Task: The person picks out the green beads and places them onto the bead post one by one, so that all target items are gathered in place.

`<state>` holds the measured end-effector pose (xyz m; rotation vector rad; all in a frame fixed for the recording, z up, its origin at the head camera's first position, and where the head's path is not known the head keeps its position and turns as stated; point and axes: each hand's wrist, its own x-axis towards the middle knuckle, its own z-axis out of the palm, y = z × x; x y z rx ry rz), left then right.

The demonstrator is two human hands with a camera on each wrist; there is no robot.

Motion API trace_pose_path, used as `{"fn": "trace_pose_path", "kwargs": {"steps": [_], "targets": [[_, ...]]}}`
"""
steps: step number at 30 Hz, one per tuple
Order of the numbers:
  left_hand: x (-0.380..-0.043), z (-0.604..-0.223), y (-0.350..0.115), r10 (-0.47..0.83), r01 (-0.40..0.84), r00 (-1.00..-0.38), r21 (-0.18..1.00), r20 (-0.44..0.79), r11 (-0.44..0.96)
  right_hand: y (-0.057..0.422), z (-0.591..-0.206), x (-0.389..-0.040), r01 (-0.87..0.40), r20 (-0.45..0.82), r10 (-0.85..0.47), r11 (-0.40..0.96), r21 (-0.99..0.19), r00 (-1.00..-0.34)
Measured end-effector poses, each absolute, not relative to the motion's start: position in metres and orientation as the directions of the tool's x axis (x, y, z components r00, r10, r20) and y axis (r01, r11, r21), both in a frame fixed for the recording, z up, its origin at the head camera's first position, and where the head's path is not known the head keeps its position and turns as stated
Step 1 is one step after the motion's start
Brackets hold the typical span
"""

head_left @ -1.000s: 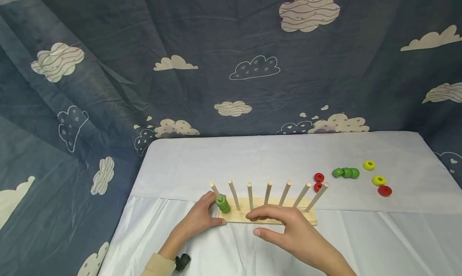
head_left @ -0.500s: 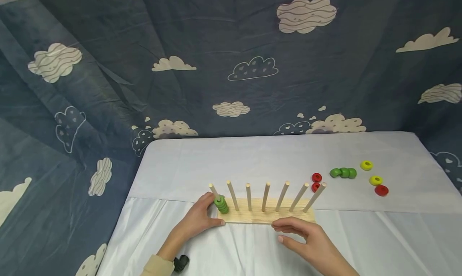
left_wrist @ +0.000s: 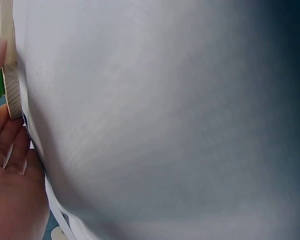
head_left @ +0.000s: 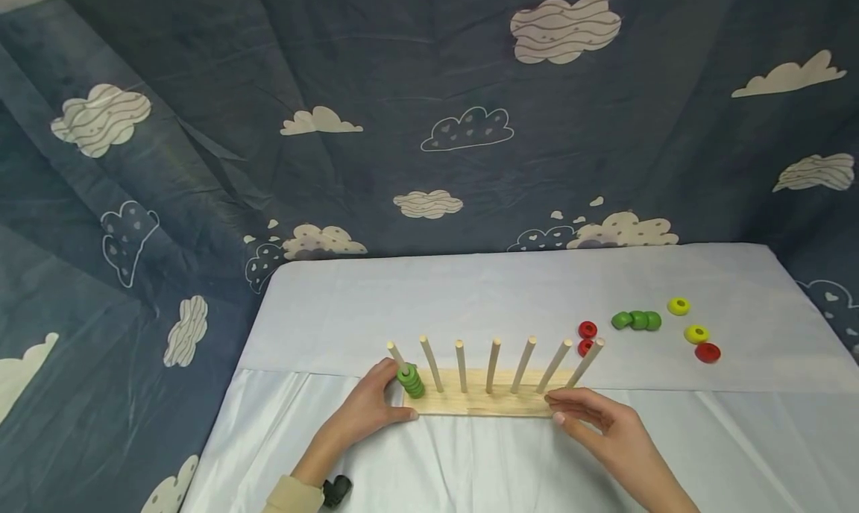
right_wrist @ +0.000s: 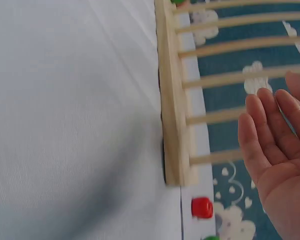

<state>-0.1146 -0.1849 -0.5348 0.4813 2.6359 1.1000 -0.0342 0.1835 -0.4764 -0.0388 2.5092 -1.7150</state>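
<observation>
A wooden peg stand (head_left: 479, 404), with several upright pegs in a row, lies on the white cloth. Several green rings (head_left: 411, 382) are stacked on its leftmost peg. My left hand (head_left: 367, 401) holds the stand's left end, thumb at the front edge and fingers round the far side; the left wrist view shows fingertips against the wooden end (left_wrist: 12, 92). My right hand (head_left: 604, 423) is over the stand's front right corner, fingers relaxed and holding nothing. In the right wrist view, its palm (right_wrist: 290, 185) shows with the fingers extended, beside the pegs (right_wrist: 230, 117).
Beyond the stand's right end lie two red rings (head_left: 587, 329), three green beads in a row (head_left: 637, 320), two yellow rings (head_left: 679, 306) and another red piece (head_left: 708, 353). A small black object (head_left: 338, 491) is by my left wrist. A dark cloud-patterned cloth (head_left: 376, 177) hangs behind.
My right hand has moved rightward along the front of the stand, from the middle pegs to the right end. The left hand stays at the left end.
</observation>
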Motion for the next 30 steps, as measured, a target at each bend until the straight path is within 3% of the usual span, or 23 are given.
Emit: {"fn": "trace_pose_path", "kwargs": {"steps": [22,30], "targets": [[-0.114,-0.533,-0.185,0.388,0.196,-0.916,0.731,-0.102,0.654,0.256,-0.488,-0.052,0.076,-0.026,0.101,0.527,-0.846,-0.995],[-0.114,-0.533,-0.185,0.398,0.193,-0.911,0.746,-0.104,0.637,0.273,-0.497,-0.070,0.186,-0.071,0.212,0.593,-0.784,-0.975]]}}
